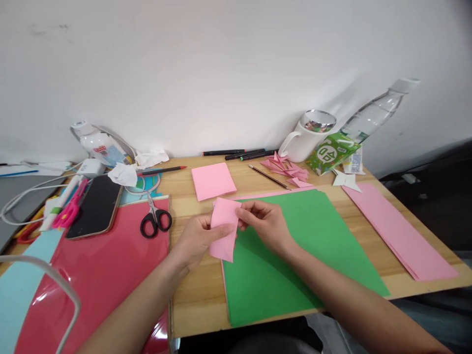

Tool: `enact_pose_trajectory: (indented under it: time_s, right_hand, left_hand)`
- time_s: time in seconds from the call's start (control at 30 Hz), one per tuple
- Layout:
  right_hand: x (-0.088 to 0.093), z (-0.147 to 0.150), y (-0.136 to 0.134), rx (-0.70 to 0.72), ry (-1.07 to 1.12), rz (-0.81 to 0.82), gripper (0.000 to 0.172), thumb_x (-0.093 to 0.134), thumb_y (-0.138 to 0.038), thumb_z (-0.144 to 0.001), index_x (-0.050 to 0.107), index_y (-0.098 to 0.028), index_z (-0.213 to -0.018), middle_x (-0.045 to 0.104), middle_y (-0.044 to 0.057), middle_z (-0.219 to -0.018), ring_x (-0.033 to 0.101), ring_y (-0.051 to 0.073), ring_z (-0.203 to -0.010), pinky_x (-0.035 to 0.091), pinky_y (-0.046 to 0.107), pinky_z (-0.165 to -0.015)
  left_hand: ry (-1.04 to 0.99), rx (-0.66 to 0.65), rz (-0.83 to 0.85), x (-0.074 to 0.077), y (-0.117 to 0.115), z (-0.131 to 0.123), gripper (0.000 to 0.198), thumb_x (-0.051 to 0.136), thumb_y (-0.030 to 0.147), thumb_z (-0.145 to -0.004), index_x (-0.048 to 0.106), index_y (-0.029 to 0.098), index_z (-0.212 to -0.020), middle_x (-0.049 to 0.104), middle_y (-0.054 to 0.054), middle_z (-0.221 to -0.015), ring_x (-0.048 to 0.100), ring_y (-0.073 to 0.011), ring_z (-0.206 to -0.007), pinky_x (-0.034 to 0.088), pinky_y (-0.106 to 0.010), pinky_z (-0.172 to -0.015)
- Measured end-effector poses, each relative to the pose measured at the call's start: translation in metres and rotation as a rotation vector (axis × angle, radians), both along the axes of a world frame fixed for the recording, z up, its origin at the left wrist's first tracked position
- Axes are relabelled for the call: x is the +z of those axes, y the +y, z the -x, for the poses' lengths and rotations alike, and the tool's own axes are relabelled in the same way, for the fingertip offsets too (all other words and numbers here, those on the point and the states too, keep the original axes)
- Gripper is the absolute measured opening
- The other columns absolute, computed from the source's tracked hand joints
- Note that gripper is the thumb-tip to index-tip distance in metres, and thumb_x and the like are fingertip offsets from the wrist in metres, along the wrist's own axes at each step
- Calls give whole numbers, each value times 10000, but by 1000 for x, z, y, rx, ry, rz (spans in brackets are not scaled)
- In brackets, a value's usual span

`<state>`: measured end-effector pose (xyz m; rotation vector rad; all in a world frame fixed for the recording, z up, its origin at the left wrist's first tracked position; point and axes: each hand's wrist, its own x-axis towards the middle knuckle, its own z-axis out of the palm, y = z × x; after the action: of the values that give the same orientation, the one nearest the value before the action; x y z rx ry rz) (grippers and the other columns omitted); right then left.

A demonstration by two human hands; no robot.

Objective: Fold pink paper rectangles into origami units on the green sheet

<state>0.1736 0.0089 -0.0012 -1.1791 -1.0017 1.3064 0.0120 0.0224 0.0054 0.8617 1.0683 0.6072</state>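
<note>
A folded piece of pink paper (223, 216) is held up over the left edge of the green sheets (302, 255). My left hand (202, 236) grips its lower left part, thumb across the front. At the paper's upper right edge, my right hand (263, 221) pinches it between thumb and fingers. Just behind the hands lies a stack of square pink paper (214, 181). Black-handled scissors (155, 219) rest to the left of my left hand, on a red cover (121, 260).
Folded pink pieces (285, 169), a pencil (269, 177) and markers (250, 155) lie at the back. A white mug (306, 137), green carton (330, 153) and bottle (376, 115) stand back right. Pink strips (398, 231) lie right; a phone (96, 206) and pink scissors (72, 206) lie left.
</note>
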Motion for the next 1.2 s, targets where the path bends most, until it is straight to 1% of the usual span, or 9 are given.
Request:
enact_pose_trajectory:
  time_s: [0.17, 0.3, 0.4, 0.5, 0.57, 0.8, 0.9, 1.07, 1.2]
  right_hand:
    - [-1, 0, 0, 4, 8, -8, 285, 749, -428, -654, 638, -166, -637, 626, -13, -522, 571, 106, -458, 513, 247, -478]
    - [-3, 0, 1, 6, 11, -14, 276, 751, -415, -656, 643, -163, -633, 626, -13, -525, 569, 105, -461, 507, 248, -484]
    - [-5, -2, 3, -50, 28, -13, 274, 772, -401, -628, 650, -155, -634, 623, -18, -531, 558, 91, -466, 495, 230, -486]
    - [-6, -5, 7, -120, 44, -3, 281, 790, -394, -599, 659, -151, -651, 623, -20, -541, 552, 87, -474, 490, 227, -494]
    - [-6, -7, 8, -138, 43, 0, 287, 795, -395, -590, 659, -149, -649, 618, -21, -532, 547, 90, -471, 487, 232, -494]
    - [-9, -7, 9, -149, 39, 3, 279, 787, -381, -591, 658, -140, -648, 609, -24, -522, 537, 86, -467, 475, 226, -488]
    - [-10, -7, 10, -153, 44, 3, 279, 789, -377, -584, 661, -139, -653, 614, -25, -528, 538, 83, -465, 472, 220, -484]
    - [-11, -7, 10, -148, 58, 3, 258, 784, -362, -588, 660, -143, -647, 614, -29, -529, 536, 79, -462, 469, 214, -483]
    - [-12, -7, 11, -140, 56, 14, 258, 779, -363, -589, 657, -144, -649, 614, -26, -535, 537, 81, -466, 472, 218, -487]
  left_hand:
    - [1, 26, 16, -1, 1, -1, 324, 854, 350, -493, 728, 122, -687, 700, -52, -680, 563, -113, -547, 405, -220, -512]
    - [5, 25, 30, -1, 2, -1, 340, 857, 335, -493, 730, 116, -720, 701, -54, -691, 564, -107, -539, 408, -215, -498]
    - [2, -31, 28, 0, 2, 0, 365, 861, 323, -494, 726, 110, -757, 709, -64, -714, 607, -128, -576, 467, -236, -537]
    - [13, -107, 39, 2, 2, 0, 383, 858, 328, -506, 716, 101, -780, 714, -79, -714, 654, -172, -614, 530, -293, -589]
    - [16, -125, 50, 3, 2, 1, 383, 850, 339, -526, 711, 97, -787, 717, -91, -714, 671, -190, -624, 550, -313, -600]
    - [-10, -150, 87, 3, 4, 2, 379, 846, 333, -541, 697, 82, -782, 722, -113, -725, 681, -191, -597, 554, -283, -551]
    - [-2, -161, 90, 2, 4, 2, 380, 848, 320, -542, 692, 80, -792, 723, -108, -719, 679, -183, -579, 550, -263, -525]
    - [10, -152, 87, 4, 5, 3, 373, 851, 276, -531, 688, 76, -799, 723, -95, -712, 684, -180, -592, 556, -246, -524]
    - [12, -154, 87, 5, 5, 1, 359, 840, 273, -545, 683, 80, -804, 724, -88, -707, 682, -175, -587, 553, -241, -520]
